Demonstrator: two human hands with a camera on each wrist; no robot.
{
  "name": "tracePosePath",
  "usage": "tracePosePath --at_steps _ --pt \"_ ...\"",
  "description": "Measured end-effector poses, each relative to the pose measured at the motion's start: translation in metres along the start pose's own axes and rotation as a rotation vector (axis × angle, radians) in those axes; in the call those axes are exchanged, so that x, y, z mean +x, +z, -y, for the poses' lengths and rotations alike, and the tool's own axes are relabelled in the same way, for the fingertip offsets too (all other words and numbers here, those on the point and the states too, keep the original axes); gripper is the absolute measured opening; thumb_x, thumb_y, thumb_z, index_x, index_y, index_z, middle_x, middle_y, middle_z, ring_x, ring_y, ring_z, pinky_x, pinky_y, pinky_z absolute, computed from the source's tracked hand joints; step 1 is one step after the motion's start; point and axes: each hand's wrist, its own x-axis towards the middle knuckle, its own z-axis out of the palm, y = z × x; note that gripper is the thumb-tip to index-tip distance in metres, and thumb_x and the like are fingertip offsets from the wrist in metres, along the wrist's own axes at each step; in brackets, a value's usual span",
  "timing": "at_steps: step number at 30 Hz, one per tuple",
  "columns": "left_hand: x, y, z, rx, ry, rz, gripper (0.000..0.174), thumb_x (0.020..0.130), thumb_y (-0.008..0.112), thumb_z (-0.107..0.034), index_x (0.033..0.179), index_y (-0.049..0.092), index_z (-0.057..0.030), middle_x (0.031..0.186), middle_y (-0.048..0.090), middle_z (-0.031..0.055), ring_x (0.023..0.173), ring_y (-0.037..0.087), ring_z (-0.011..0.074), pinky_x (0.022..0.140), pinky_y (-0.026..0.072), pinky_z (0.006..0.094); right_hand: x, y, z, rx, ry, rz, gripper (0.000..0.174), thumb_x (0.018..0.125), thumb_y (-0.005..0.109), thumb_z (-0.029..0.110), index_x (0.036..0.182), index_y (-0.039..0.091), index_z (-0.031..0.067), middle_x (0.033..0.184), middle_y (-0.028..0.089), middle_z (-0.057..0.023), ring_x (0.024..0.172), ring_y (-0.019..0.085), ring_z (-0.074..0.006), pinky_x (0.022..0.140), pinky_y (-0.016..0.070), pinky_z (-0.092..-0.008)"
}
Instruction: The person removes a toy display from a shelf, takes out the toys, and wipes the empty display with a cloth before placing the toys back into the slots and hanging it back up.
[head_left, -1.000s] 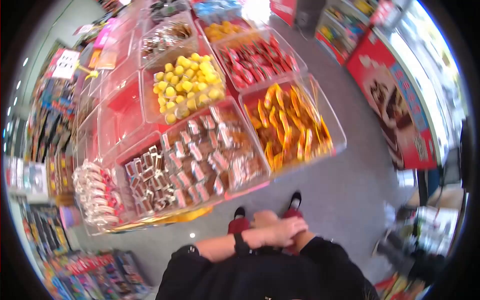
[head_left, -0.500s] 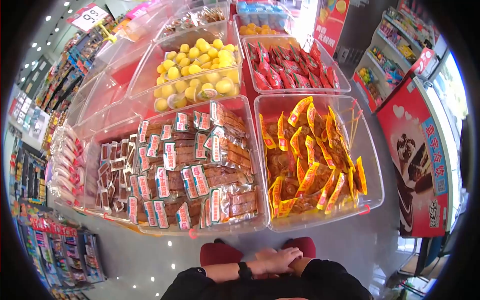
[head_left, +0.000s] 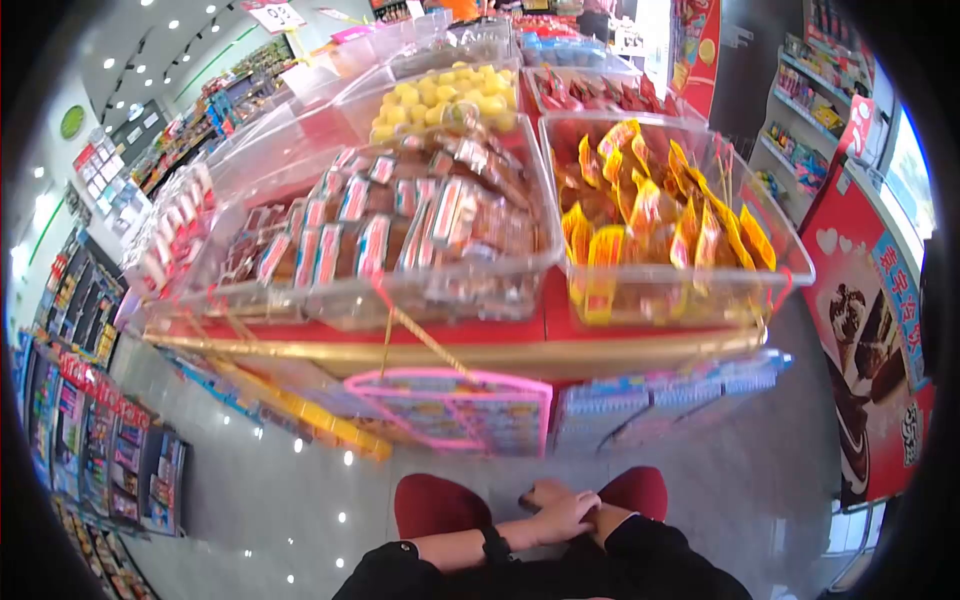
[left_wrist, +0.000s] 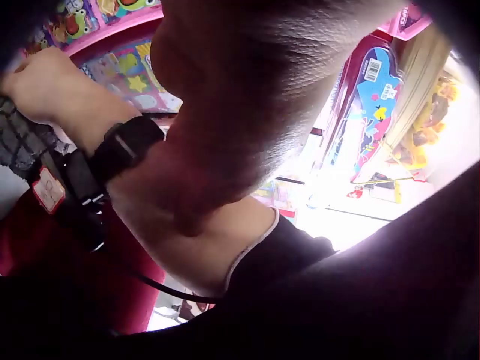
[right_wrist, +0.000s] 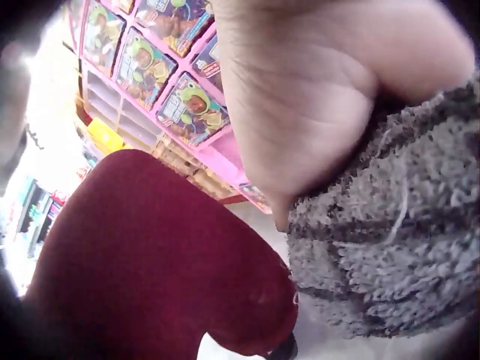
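Note:
In the head view my left hand (head_left: 568, 515) lies across my right forearm (head_left: 612, 518) near the wrist and grips it. The left wrist view shows this close up, with the left thumb (left_wrist: 187, 214) curled over the right forearm above a black strap (left_wrist: 127, 146). My right hand (head_left: 545, 494) sits low in front of my body, between two dark red trouser knees (head_left: 440, 512). Grey knitted fabric (right_wrist: 382, 225) lies against the right palm (right_wrist: 300, 112) in the right wrist view. The right fingers are mostly hidden.
Ahead stands a display with clear bins of packaged brown snacks (head_left: 370, 220), yellow-wrapped snacks (head_left: 650, 210) and yellow round items (head_left: 440, 98). A pink-framed panel (head_left: 545, 415) hangs on its front. A red freezer (head_left: 860, 330) stands right, a shelf rack (head_left: 100, 430) left.
The head view has tilted up and the bins look farther off, so the display's front and pink-framed panel now show. My hands stay together, left on right forearm.

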Motion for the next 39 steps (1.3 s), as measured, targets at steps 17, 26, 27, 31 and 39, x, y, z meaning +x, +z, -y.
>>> tracePosePath --at_steps 17,26,27,31,39 --pt "-0.104 0.063 -0.086 0.079 0.199 -0.216 0.043 0.065 0.074 -0.003 0.104 0.056 -0.0008 0.105 0.056 0.0144 0.105 0.054 0.0342 0.091 0.0464 0.0415 -0.125 0.046 0.038 0.181 -0.221 -0.105 0.048 0.085 0.06 0.05 0.103 0.073 0.0067 0.102 0.069 -0.0213 0.098 0.066 -0.0377 0.088 0.0505 -0.0435" --pt "-0.097 0.06 -0.101 0.168 0.261 -0.305 0.042 0.063 0.072 0.001 0.102 0.056 -0.0009 0.104 0.055 0.014 0.103 0.054 0.0355 0.091 0.0457 0.0437 -0.119 0.012 0.053 0.168 -0.222 -0.174 0.05 0.086 0.059 0.05 0.102 0.073 0.0048 0.101 0.069 -0.022 0.098 0.065 -0.0382 0.089 0.0496 -0.045" --pt "-0.098 0.06 -0.099 0.164 0.256 -0.304 0.042 0.063 0.072 0.001 0.102 0.056 -0.0009 0.104 0.055 0.014 0.103 0.054 0.0355 0.091 0.0457 0.0437 -0.115 0.012 0.053 0.17 -0.221 -0.168 0.05 0.086 0.059 0.05 0.102 0.073 0.0048 0.101 0.069 -0.022 0.098 0.065 -0.0382 0.089 0.0496 -0.045" --pt "-0.099 0.05 -0.098 0.136 0.244 -0.3 0.037 0.065 0.069 0.001 0.101 0.056 -0.0006 0.104 0.055 0.014 0.102 0.054 0.0351 0.091 0.0458 0.0442 -0.113 0.007 0.057 0.211 -0.227 -0.179 0.048 0.086 0.059 0.048 0.102 0.073 0.0046 0.101 0.069 -0.022 0.098 0.065 -0.0381 0.089 0.0498 -0.0457" --pt "-0.088 0.063 -0.085 0.061 0.168 -0.317 0.037 0.066 0.067 -0.002 0.102 0.057 0.0001 0.106 0.053 0.0151 0.103 0.054 0.0348 0.09 0.0461 0.0427 -0.101 0.022 0.04 0.151 -0.137 -0.089 0.05 0.085 0.058 0.048 0.106 0.071 0.0044 0.105 0.069 -0.0211 0.102 0.065 -0.036 0.092 0.0494 -0.0444"
